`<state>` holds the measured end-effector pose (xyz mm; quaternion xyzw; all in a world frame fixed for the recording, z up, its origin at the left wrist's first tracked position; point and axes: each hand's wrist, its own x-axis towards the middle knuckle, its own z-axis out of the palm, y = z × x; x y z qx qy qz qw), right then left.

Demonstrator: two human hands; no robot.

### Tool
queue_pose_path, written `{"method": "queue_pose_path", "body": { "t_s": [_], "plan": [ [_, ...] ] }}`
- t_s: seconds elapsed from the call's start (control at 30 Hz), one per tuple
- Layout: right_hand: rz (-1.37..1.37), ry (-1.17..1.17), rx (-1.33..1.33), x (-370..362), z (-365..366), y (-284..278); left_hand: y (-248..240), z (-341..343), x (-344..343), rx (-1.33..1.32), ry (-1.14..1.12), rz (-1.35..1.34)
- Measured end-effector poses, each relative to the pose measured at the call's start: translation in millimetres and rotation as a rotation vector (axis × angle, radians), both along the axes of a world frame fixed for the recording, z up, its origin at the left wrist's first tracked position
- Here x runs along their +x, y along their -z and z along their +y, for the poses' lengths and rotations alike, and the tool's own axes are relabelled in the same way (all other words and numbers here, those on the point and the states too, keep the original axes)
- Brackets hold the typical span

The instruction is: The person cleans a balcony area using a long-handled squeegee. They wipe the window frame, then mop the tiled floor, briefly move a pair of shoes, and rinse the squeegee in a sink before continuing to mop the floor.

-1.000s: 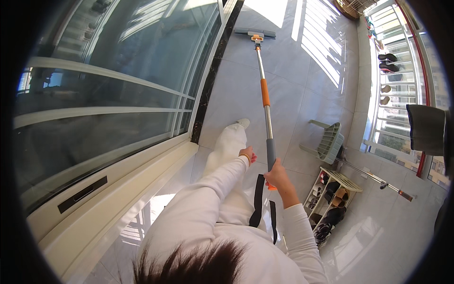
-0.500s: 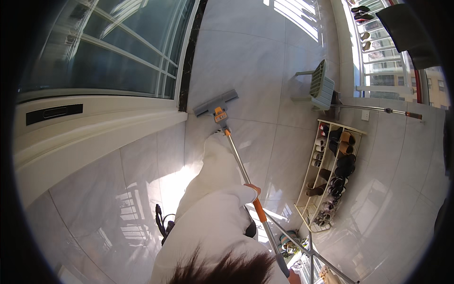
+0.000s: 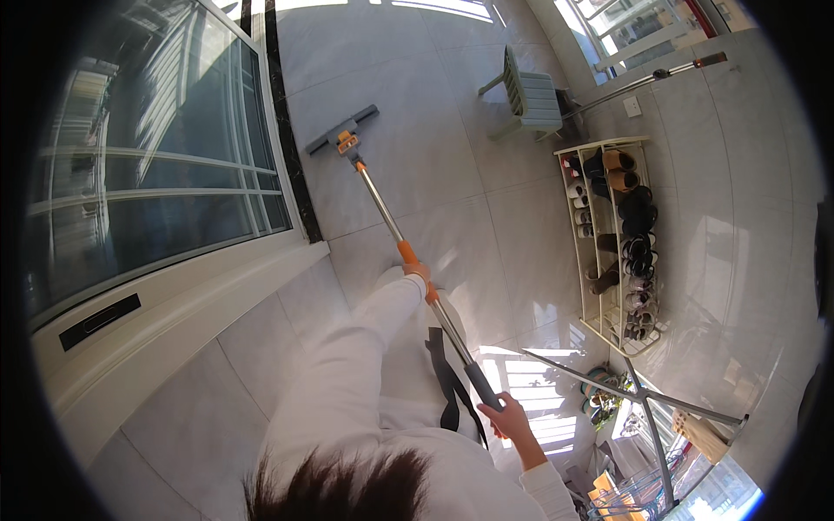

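A floor mop with a silver pole slants across the view, and both my hands are on it. My left hand is wrapped round its orange middle grip. Lower down, my right hand closes on the dark grey end of the handle. The flat grey mop head rests on the pale tiled floor, near the dark strip by the glass door. An orange joint connects head and pole. Some fingers of both hands are hidden behind the pole.
A white-framed glass door stands at the left. To the right are a green plastic stool, a second pole leaning on the wall, and a cream shoe rack of shoes. A metal folding frame stands at the lower right.
The mop head has moved forward and left along the floor. My left arm has stretched ahead, and my right hand with the handle end has come further into view. The whole view has shifted.
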<state>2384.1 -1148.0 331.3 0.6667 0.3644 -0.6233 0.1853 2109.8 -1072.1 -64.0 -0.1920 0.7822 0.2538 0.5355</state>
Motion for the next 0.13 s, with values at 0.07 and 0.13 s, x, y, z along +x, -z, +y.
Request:
{"method": "queue_pose_path", "body": {
  "t_s": [0.07,0.13],
  "plan": [
    [0.129,-0.042,0.162,-89.8,44.2,44.6,9.6,47.9,-63.4,0.0,0.292,0.173],
    [0.247,-0.08,0.234,-160.8,98.0,56.9,-5.4,84.0,-98.9,0.136,0.179,0.236]
  ]
}}
